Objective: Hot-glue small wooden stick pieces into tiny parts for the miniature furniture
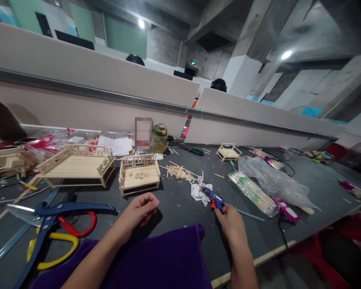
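My right hand (232, 222) is closed around the handle of a blue glue gun (214, 197) with an orange trigger. The nozzle end rests on a crumpled white tissue (200, 192). My left hand (143, 206) hovers above the dark tabletop with thumb and fingers pressed together; whatever it may hold is hidden. Just beyond that hand stands a small bamboo-stick bench (140, 176) with several tiny round pieces on its seat. Between the bench and the tissue lies a loose pile of short sticks (180, 171).
Left are a larger stick-built bench (75, 166), blue-handled shears (45, 216) and yellow-handled scissors (52, 251). A small stick chair (228, 152) stands at the back. Packaged sticks (252, 192) and a magenta tool (287, 210) lie right. Purple cloth (156, 261) covers the front edge.
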A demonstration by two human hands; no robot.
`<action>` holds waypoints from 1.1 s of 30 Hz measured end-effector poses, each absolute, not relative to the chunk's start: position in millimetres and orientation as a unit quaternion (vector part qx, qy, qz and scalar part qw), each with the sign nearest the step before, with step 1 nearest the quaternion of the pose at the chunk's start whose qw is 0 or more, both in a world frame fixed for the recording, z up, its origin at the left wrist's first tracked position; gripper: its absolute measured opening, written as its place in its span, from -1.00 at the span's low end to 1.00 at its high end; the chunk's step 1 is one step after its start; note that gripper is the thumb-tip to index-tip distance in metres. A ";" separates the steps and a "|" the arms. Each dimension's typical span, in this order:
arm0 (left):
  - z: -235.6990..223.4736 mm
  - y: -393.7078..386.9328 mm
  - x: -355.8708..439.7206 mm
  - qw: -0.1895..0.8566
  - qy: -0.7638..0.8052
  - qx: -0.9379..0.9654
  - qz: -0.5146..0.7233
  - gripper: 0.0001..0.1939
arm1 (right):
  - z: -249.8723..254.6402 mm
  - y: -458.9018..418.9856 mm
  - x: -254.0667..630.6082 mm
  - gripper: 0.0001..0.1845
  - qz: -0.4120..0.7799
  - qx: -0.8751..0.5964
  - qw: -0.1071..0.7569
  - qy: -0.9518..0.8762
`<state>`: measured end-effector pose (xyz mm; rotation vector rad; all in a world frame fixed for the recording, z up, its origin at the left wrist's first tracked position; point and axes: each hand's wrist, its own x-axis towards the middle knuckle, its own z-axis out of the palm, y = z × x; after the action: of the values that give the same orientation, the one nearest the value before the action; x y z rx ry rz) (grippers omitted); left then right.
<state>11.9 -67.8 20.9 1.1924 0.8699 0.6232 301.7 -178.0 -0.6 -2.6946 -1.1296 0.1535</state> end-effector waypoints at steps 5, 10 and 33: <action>18.7 -67.2 12.0 0.691 0.382 0.542 0.288 -0.60 | -2.4 -176.1 310.4 -0.82 0.043 -0.919 0.099 -0.380; 22.1 -67.8 12.3 0.691 0.390 0.533 0.293 -0.60 | 9.6 -183.9 303.9 -0.79 0.037 -0.912 0.141 -0.385; 7.8 -64.4 15.7 0.716 0.399 0.480 0.314 -0.57 | 56.9 67.5 283.5 -0.62 0.041 -0.584 -0.185 -0.789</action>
<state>15.7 -64.4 7.8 1.0630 0.8824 0.6956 283.5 67.5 56.9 -2.0887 -2.8212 0.1477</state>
